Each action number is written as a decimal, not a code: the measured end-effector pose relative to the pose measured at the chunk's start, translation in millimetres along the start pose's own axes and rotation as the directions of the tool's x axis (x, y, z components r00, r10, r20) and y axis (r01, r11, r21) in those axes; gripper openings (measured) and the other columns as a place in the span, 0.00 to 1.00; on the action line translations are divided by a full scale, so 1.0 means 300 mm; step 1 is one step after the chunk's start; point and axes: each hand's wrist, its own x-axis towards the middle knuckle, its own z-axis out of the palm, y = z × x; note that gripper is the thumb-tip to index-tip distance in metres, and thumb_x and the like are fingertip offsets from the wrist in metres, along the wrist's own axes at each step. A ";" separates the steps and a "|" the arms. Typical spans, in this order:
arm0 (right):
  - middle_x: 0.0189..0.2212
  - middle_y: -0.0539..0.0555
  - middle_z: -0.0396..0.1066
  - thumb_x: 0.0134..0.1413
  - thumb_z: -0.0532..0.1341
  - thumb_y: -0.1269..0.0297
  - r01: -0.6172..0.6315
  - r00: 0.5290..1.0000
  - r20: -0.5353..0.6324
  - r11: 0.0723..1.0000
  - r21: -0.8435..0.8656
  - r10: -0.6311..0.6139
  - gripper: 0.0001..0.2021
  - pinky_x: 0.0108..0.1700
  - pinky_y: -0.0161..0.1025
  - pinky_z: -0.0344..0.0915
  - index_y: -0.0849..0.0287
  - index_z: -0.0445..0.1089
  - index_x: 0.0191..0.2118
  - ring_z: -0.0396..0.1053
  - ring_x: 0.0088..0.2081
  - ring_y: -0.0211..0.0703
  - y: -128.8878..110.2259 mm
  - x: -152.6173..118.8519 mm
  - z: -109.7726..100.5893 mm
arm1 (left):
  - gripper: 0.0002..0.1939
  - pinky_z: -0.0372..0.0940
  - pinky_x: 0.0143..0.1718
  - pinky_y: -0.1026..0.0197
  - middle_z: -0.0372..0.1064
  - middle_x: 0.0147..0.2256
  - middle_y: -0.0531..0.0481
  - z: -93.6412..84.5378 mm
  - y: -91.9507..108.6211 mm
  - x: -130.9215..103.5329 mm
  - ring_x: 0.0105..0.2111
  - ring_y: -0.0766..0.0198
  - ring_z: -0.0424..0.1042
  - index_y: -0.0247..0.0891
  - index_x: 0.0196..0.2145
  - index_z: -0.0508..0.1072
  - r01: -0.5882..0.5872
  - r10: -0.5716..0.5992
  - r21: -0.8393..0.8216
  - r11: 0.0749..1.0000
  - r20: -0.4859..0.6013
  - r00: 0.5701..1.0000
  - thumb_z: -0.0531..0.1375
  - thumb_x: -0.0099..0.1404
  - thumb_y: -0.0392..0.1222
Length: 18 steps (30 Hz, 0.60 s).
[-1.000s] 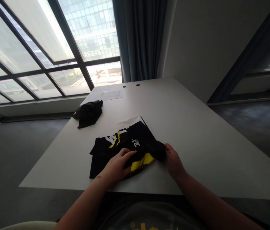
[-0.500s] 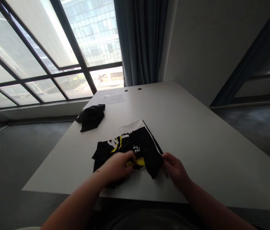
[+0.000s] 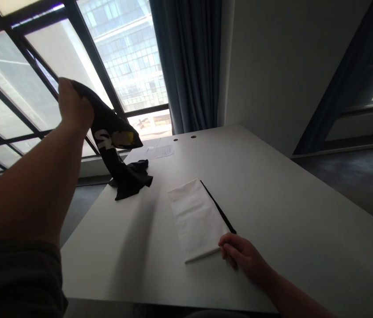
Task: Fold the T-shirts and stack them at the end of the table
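My left hand (image 3: pixel 73 104) is raised at the upper left, closed on a black cloth (image 3: pixel 102 119) with white and yellow print. That cloth hangs down over a second black cloth (image 3: pixel 133 179) lying at the table's left edge. A folded white cloth (image 3: pixel 197 218) lies flat on the table, with a black strip (image 3: pixel 219 205) along its right side. My right hand (image 3: pixel 235 251) is at the white cloth's lower right corner, its fingers closed on that corner.
The white table (image 3: pixel 272 221) reaches toward the window. Papers (image 3: pixel 155 152) lie near its far left edge, beside two small round holes. A blue curtain (image 3: pixel 189 66) hangs beyond the far end.
My left hand has lifted the printed black cloth off the white cloth and carried it up and to the left. The white cloth is now uncovered, with my right hand still at its corner.
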 end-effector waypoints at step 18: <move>0.25 0.49 0.68 0.61 0.58 0.57 -0.015 0.994 0.098 0.970 -0.243 0.040 0.10 0.28 0.34 0.59 0.58 0.70 0.35 0.62 0.24 0.36 -0.023 -0.007 0.007 | 0.33 0.56 0.65 0.40 0.49 0.71 0.33 0.633 -0.412 -1.015 0.69 0.41 0.54 0.34 0.72 0.56 0.051 -0.377 0.442 0.896 0.692 0.616 0.47 0.74 0.50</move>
